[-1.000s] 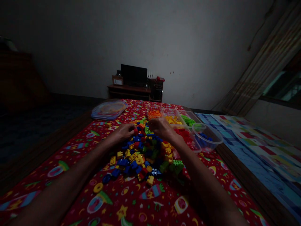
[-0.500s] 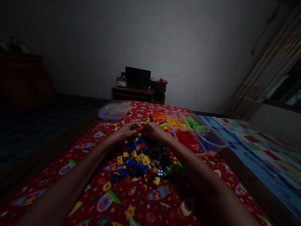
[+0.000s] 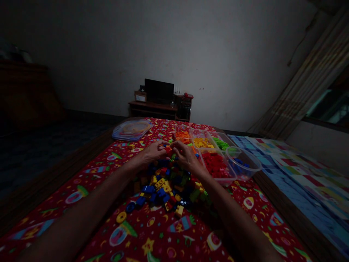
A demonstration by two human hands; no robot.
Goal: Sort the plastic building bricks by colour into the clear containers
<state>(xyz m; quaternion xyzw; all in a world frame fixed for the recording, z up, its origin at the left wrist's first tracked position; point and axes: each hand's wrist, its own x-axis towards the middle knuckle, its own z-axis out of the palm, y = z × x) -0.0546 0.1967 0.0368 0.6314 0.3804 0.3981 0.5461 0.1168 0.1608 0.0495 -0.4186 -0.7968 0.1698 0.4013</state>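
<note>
Over the far side of a mixed pile of toy bricks [image 3: 160,185], my two hands are close together, fingertips nearly meeting. My left hand [image 3: 151,153] is closed in a pinch, with a small blue toy brick [image 3: 164,145] showing at its fingertips. Curled thumb and fingers close my right hand [image 3: 185,155]; what they grip, if anything, is too dark and small to make out. Red bricks show just below and between the hands. The pile mixes blue, yellow, red and green pieces, and a yellow ring [image 3: 121,217] lies at its near left.
Right of the pile stand clear containers of sorted bricks: orange [image 3: 182,137], yellow [image 3: 203,142], green [image 3: 220,143], red [image 3: 214,164], and blue in a round tub [image 3: 257,168]. Stacked lids [image 3: 131,131] lie at the far left on the red patterned cloth [image 3: 147,236].
Both hands have risen slightly off the pile. My right hand has turned and shifted right, its fingers now showing toward the left hand. The view has shifted slightly.
</note>
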